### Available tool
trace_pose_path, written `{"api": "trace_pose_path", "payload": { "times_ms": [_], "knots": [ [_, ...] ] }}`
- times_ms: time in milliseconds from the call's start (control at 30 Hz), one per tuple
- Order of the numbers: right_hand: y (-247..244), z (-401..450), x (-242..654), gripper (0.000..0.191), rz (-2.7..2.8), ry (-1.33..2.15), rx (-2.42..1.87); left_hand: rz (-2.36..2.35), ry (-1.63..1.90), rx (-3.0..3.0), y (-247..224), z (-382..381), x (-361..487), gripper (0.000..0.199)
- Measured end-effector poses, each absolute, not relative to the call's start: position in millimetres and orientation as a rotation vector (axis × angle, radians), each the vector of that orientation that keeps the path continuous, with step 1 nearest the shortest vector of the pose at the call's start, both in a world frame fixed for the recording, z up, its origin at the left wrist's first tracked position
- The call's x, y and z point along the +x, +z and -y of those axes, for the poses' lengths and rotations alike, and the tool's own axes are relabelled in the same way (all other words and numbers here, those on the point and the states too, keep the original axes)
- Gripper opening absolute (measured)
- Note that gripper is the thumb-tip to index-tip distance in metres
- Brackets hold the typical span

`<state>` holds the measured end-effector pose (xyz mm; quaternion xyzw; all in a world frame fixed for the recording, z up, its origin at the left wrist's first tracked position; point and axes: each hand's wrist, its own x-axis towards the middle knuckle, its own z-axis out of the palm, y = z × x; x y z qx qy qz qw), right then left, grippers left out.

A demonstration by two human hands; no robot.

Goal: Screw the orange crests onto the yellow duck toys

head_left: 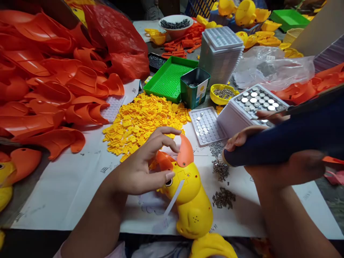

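A yellow duck toy with an orange beak lies on the white paper in front of me, a pale strip across its head. My left hand steadies the toy, its fingers bent at the beak and its thumb by the duck's eye. In my right hand is a dark blue electric screwdriver, slanting down to the left. The driver's tip reaches a small heap of dark screws. A second screw heap lies nearer to me, and smaller silver pieces lie beyond.
Orange molded parts are piled at left. Small yellow plastic pieces cover the middle, before a green tray and dark green tin. Blister trays are stacked behind; another tray holds silver discs at right.
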<state>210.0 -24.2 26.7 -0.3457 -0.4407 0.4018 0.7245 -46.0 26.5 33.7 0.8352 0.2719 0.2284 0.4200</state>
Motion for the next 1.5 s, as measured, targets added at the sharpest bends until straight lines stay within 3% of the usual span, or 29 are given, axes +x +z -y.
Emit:
{"api": "trace_pose_path", "payload": {
  "times_ms": [133,333,433,533,667,833,967,1167,1500],
  "knots": [
    [22.4,26.2,207.8,0.052,0.834,0.851,-0.731,-1.181,0.580,2.165,32.6,-22.0,-40.9,0.020],
    [17.4,35.6,223.1,0.067,0.975,0.803,-0.737,-1.507,0.224,2.002,39.1,-13.0,-33.0,0.052],
    [21.7,43.0,229.8,0.071,0.946,0.794,-0.775,-1.493,0.244,1.918,33.8,-8.8,-26.4,0.060],
    [33.3,49.3,227.6,0.063,0.866,0.726,-0.787,-1.410,0.441,1.899,19.9,-8.3,-21.2,0.060],
    [55.8,49.4,219.8,0.039,0.870,0.710,-0.823,-1.263,0.558,1.884,4.9,-13.3,-20.6,0.059],
    [83.3,37.0,208.7,0.040,0.949,0.808,-0.703,-0.891,1.068,2.408,9.4,-13.6,-20.5,0.029],
    [99.3,26.0,187.7,0.032,0.951,0.859,-0.679,-0.730,1.344,2.518,14.2,-5.4,-16.2,0.037],
    [97.5,18.8,171.0,0.030,0.924,0.887,-0.663,-0.801,1.363,2.577,13.2,-1.8,-12.1,0.017],
    [88.0,18.2,170.3,0.025,0.995,0.883,-0.673,-0.758,1.227,2.716,8.9,-5.8,-13.1,0.013]
  ]
}}
